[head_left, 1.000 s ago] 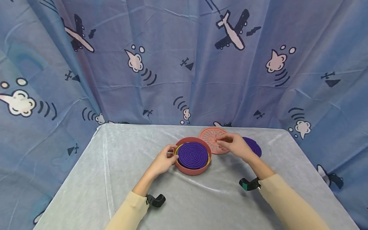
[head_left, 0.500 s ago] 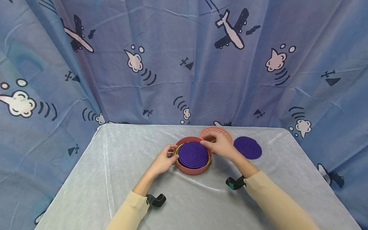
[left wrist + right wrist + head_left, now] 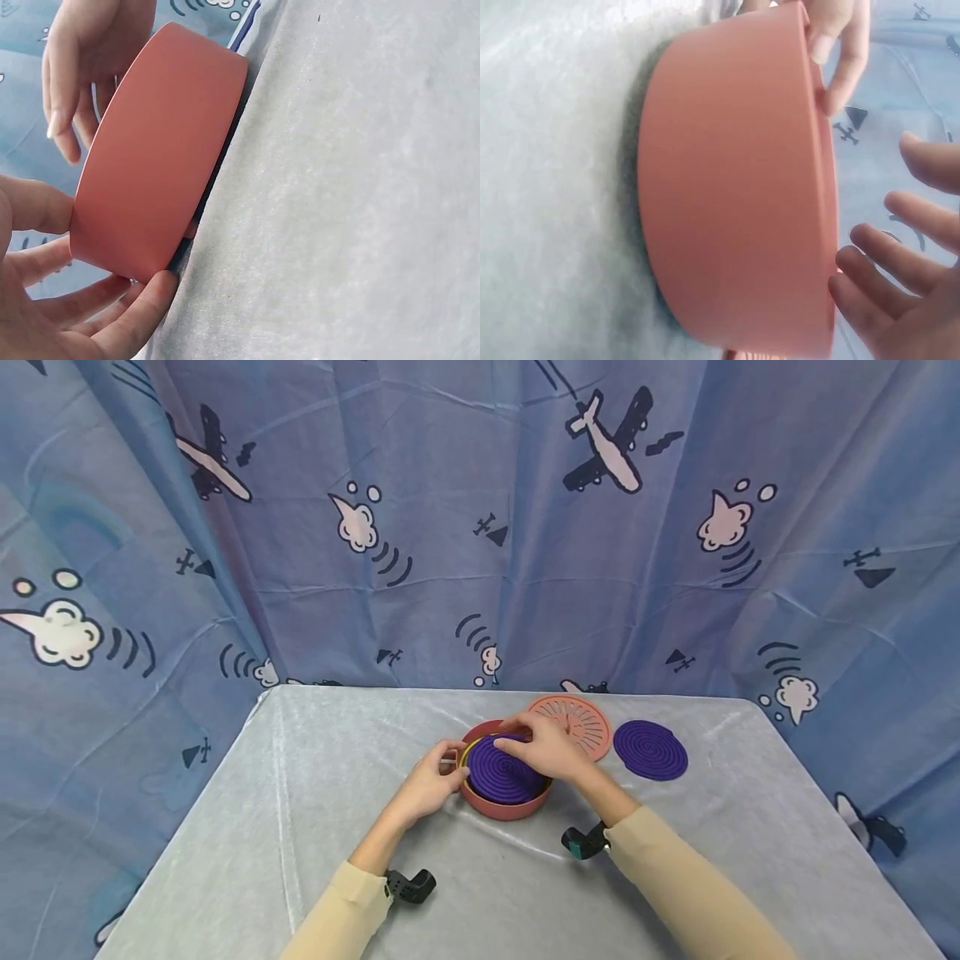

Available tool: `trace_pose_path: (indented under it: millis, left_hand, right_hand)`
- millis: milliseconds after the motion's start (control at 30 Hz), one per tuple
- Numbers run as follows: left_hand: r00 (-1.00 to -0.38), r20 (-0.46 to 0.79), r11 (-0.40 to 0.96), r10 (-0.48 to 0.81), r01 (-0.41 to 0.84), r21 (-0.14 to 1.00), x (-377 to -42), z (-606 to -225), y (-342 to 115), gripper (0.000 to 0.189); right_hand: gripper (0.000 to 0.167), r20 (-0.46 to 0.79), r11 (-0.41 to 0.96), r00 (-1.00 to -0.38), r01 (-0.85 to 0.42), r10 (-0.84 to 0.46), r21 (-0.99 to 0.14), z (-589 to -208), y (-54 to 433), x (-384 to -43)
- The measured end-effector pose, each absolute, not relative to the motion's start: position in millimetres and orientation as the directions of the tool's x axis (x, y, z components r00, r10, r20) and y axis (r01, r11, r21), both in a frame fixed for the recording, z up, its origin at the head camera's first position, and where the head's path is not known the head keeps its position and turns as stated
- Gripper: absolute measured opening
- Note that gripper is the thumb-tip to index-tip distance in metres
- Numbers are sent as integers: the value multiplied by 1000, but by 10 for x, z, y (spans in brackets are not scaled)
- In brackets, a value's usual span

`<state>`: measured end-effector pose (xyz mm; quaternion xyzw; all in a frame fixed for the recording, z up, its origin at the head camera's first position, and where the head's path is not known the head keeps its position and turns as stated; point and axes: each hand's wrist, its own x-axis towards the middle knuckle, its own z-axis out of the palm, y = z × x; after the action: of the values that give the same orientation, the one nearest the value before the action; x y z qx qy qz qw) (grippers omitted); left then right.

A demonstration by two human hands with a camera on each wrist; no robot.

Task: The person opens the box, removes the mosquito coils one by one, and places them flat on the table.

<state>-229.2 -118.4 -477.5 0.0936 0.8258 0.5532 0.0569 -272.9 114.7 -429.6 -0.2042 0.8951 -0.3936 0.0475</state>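
A round coral-red box (image 3: 504, 811) stands on the table with a purple mosquito coil (image 3: 504, 778) lying flat inside it. A yellow edge shows round the coil. My left hand (image 3: 427, 783) grips the box at its left side; in the left wrist view the thumb is at the rim of the box (image 3: 165, 142) and other fingers curl by its base. Over the box's right side reaches my right hand (image 3: 552, 752), its fingertips overlapping the coil in the head view. In the right wrist view that right hand (image 3: 907, 292) has spread, loosely bent fingers beside the rim, nothing held.
A coral slotted lid (image 3: 592, 735) lies just behind and right of the box, partly covered by the right hand. Farther right is a second purple mosquito coil (image 3: 651, 750). A blue printed curtain (image 3: 420, 527) hangs behind the pale-covered table (image 3: 345, 735).
My right hand has moved left from above the lid to over the box's right side, uncovering the second mosquito coil. The left hand has stayed at the box.
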Motion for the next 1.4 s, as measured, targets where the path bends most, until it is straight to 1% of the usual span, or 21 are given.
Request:
trace_pose_path:
  millis: [267,467,733,1000,1233,1400]
  left_hand:
    - [-974,-3,363,227,81,928,-2288,-4775,-1186,40]
    - [-971,-3,362,238,85,928,-2288,-4780,-1190,41]
    - [-970,1,335,242,84,939,-2282,-4781,-1184,41]
    - [-972,7,335,233,87,938,-2297,-4792,-1184,40]
    - [-972,9,347,233,92,933,-2295,-4783,-1180,40]
    - [-972,11,346,234,94,933,-2287,-4768,-1175,39]
  right_hand:
    - [43,42,674,-903,-350,-428,-650,-4398,1036,-2766]
    - [46,24,687,-901,-347,-433,-638,-4455,984,-2800]
    - [43,40,692,-896,-370,-443,-620,-4512,986,-2799]
    - [38,68,669,-880,-406,-470,-622,-4506,995,-2784]
    - [39,80,612,-877,-393,-474,-686,-4478,1008,-2814]
    - [33,94,595,-880,-389,-465,-703,-4438,1033,-2850]
